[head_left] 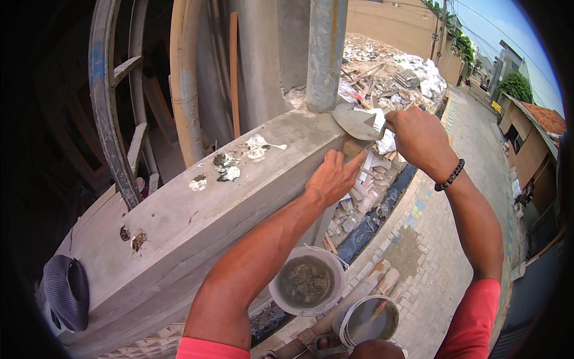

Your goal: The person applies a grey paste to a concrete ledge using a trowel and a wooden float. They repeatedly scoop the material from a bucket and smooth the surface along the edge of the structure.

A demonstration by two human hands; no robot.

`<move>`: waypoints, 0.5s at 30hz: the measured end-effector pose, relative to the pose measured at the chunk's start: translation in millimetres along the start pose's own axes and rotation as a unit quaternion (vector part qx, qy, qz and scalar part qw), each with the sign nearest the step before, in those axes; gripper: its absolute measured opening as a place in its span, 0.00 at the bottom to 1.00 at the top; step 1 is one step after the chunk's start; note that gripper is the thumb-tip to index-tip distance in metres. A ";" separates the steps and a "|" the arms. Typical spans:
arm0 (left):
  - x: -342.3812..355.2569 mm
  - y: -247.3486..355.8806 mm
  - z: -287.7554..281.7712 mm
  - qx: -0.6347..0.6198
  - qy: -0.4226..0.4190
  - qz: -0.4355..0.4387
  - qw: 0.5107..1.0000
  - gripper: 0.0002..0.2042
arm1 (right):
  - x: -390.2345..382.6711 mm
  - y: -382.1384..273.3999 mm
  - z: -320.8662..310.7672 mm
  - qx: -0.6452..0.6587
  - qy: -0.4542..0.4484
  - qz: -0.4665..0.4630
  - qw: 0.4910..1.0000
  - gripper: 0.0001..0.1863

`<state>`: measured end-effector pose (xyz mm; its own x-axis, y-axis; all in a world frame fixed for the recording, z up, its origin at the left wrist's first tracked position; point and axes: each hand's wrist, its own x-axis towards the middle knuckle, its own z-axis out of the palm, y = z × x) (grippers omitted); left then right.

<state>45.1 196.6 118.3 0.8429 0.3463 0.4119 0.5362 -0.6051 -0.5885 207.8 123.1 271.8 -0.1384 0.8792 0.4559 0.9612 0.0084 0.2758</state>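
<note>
My right hand (421, 140) is closed round the handle of a trowel. The trowel's grey metal blade (357, 122) lies over the end of a grey plastered wall top (263, 173), just right of the base of a metal post (326, 54). My left hand (332, 179) is at the wall's end face below the blade, its fingers against a small brown block (354, 148) that looks like wood. The blade hides part of this block. On the wall top are white and dark splotches (227, 167) and small rough holes (133, 237).
A bucket of wet grey mortar (306, 281) hangs or stands beside the wall; a bucket of murky water (371, 320) is nearby. A dark knitted cap (66, 292) sits at the wall's near left end. Rubble (388, 75) lies beyond; a ladder (107, 90) leans left. Paved lane (439, 239) at right.
</note>
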 end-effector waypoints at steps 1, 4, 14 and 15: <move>0.1 0.0 0.4 0.000 0.002 0.001 1.000 0.18 | -0.5 -0.2 -1.4 0.003 -0.003 0.000 1.000 0.07; 0.0 0.0 1.5 0.000 0.007 0.003 1.000 0.18 | -1.3 -0.7 -2.3 -0.011 -0.008 -0.003 1.000 0.08; 0.0 0.8 1.5 -0.011 -0.005 0.003 1.000 0.20 | -8.6 -22.7 -9.2 0.006 -0.010 -0.039 0.999 0.11; 0.4 1.7 1.9 -0.016 -0.013 0.003 1.000 0.20 | -10.9 -24.9 -9.7 0.008 -0.009 -0.043 0.999 0.11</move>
<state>46.5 197.1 116.1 0.8471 0.3604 0.3906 0.5299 -0.6292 -0.5686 183.0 108.7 268.2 -0.2156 0.8838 0.4152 0.9500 0.0915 0.2984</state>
